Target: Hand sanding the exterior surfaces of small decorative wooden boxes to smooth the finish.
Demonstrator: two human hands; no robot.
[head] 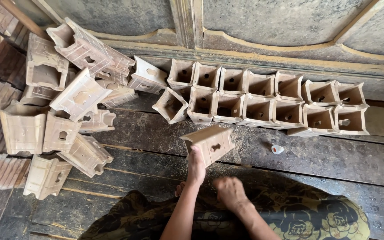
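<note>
left hand (196,166) closed on wooden box (210,142), which i hold tilted | right hand (228,190) blurred, grip unclear, just beside | step: working the box | next: steady hold

Soft, even daylight, moderately bright, no glare. Shadows are short and diffuse, darkest inside the wooden boxes (263,100) and under the piled boxes (63,111). Focus is sharp on the floorboards (325,160); right hand (230,192) shows motion blur. Mild wide-angle bending at frame edges.
</note>
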